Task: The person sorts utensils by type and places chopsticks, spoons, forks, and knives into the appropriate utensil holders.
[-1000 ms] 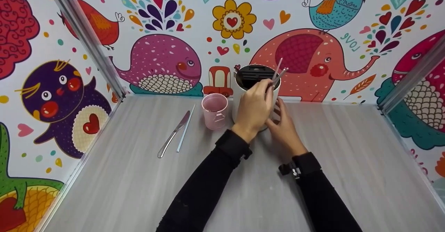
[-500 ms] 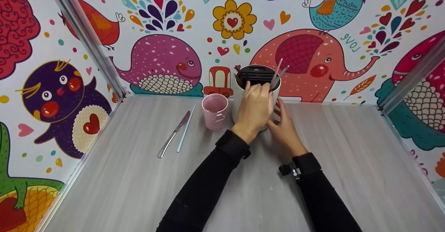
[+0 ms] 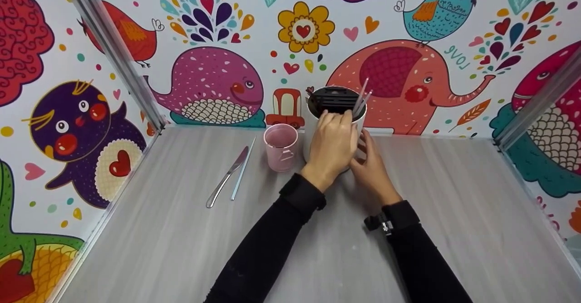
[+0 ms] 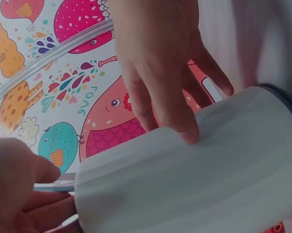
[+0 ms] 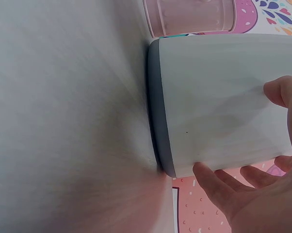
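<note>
A tall white utensil holder [image 4: 185, 174] with a black slotted insert [image 3: 337, 99] stands near the back wall. My left hand [image 3: 333, 137] is at its near rim, fingers bent over the edge and the tips hidden inside; I cannot tell whether they pinch anything. Thin pale sticks [image 3: 361, 98] jut up from the holder's right side, beside that hand. My right hand [image 3: 374, 169] grips the holder's lower right side. In the right wrist view its thumb [image 5: 279, 91] lies on the near face and the other fingers [image 5: 214, 187] along the side.
A pink cup [image 3: 280, 151] stands just left of the holder. Farther left, a table knife [image 3: 227, 177] and a pale blue stick [image 3: 243, 169] lie side by side on the grey wooden table [image 3: 159, 239]. Printed cartoon panels [image 3: 218, 80] enclose the back and sides.
My left hand has shifted slightly left and down, from the sticks to the holder's near rim, uncovering more of the black insert. My right hand stays in place.
</note>
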### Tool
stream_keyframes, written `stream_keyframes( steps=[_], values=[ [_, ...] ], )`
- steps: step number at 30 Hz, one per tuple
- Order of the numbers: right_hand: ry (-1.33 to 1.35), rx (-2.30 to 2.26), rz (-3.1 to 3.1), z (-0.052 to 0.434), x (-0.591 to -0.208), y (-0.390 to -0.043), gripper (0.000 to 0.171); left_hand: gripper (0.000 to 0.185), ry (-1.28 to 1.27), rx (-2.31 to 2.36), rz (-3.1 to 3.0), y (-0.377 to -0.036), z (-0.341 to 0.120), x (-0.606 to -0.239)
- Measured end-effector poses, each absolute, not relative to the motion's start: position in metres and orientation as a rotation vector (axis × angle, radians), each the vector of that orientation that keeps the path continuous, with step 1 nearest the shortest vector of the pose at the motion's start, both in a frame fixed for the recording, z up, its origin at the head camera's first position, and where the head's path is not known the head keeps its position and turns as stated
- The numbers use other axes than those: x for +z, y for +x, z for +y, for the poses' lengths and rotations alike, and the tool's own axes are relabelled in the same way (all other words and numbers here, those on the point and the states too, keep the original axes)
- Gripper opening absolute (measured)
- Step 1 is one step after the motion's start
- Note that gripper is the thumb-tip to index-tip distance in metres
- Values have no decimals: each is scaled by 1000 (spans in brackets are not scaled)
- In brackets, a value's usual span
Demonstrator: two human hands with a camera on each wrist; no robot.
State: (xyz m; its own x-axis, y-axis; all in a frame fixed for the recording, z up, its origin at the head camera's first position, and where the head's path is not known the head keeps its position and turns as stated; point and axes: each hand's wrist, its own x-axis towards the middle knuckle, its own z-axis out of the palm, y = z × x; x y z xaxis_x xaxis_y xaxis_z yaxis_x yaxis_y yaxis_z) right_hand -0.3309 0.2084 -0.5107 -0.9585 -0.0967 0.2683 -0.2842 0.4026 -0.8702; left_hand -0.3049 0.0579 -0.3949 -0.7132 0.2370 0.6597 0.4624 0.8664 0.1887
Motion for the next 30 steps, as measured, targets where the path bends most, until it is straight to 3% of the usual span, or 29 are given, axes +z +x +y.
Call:
stream_keyframes(
  steps=[18, 30],
  values=[
    [301, 1571, -2498, 207, -510, -329, 88, 27, -601, -482, -2304, -293, 45, -400],
    [278, 1615, -2465, 205, -512, -329, 89, 22, -606, -691, -2202, -247, 6, -386]
  ],
)
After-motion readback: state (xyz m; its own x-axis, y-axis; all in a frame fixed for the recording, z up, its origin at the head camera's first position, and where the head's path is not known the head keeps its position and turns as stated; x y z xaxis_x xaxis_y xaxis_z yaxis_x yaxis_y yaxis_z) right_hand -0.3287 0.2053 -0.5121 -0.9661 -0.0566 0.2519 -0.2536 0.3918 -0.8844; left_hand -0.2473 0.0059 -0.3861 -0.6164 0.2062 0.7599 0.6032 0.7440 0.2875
